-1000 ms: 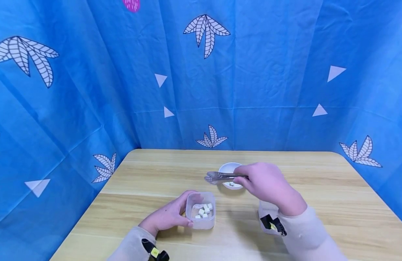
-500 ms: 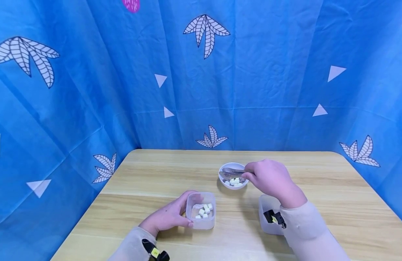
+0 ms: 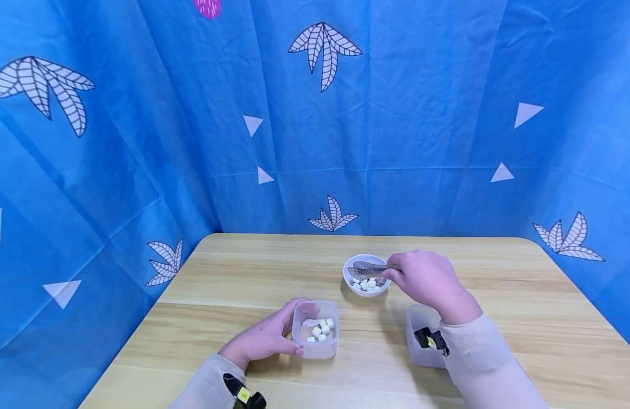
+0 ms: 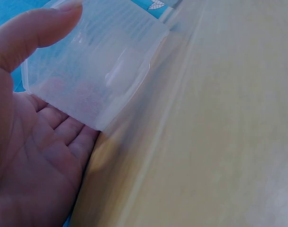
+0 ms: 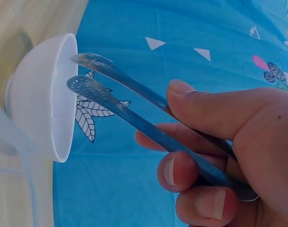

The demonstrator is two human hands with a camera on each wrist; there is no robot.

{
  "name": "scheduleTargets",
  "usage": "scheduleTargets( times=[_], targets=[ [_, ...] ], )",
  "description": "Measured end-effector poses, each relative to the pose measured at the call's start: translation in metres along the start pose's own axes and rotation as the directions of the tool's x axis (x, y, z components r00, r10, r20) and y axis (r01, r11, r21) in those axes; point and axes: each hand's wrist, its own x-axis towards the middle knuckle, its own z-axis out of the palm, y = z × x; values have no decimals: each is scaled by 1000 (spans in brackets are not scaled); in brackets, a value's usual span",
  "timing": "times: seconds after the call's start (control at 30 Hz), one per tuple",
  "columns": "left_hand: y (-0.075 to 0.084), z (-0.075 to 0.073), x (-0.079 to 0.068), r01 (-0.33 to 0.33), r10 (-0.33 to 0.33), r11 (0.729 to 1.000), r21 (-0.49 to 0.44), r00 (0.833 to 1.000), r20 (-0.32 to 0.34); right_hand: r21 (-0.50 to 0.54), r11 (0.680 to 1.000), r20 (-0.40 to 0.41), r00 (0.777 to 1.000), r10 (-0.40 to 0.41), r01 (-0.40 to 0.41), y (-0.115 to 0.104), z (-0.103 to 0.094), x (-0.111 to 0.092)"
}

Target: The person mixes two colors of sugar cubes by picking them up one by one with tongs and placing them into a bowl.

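Note:
My right hand [image 3: 426, 279] grips metal tongs [image 5: 148, 127] with perforated tips, its thumb on one arm and its fingers round the other. In the right wrist view the tong tips stand apart, right at the rim of a white bowl [image 5: 37, 94]. The head view shows them over that bowl, above several small white cubes [image 3: 366, 285]. My left hand [image 3: 266, 336] holds a clear plastic container [image 3: 320, 347] on the table, thumb on the near side and fingers round the far left side. Inside it lie several white cubes [image 3: 323, 328].
A second clear plastic container [image 3: 421, 355] stands on the wooden table [image 3: 263, 267] below my right wrist, partly hidden by the sleeve. A blue patterned curtain [image 3: 417, 113] borders the table at the back and sides.
My right hand has brought the tongs rightward from the bowl's left side to over the bowl, exposing its cubes. My left hand and its container stay put.

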Motion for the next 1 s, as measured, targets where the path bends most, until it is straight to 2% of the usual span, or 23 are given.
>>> scheduleTargets(
  times=[0.23, 0.47, 0.7, 0.83, 1.0],
  targets=[
    [-1, 0, 1, -8, 8, 1000, 2, 1000, 1, 22, 1000, 6, 1000, -8, 8, -1, -5, -2],
    [-1, 1, 2, -12, 12, 1000, 9, 1000, 0, 94, 994, -6, 998, -55, 55, -10, -15, -8],
    [-3, 0, 2, -15, 15, 1000, 16, 1000, 0, 173, 980, 42, 994, -105, 96, -23, -19, -12],
    [-5, 0, 2, -35, 35, 999, 18, 999, 6, 203, 964, 40, 982, -182, 171, -32, -16, -13],
    [-6, 1, 3, -53, 53, 998, 23, 999, 6, 159, 944, 36, 954, -297, 288, -45, -7, -13]
  ],
)
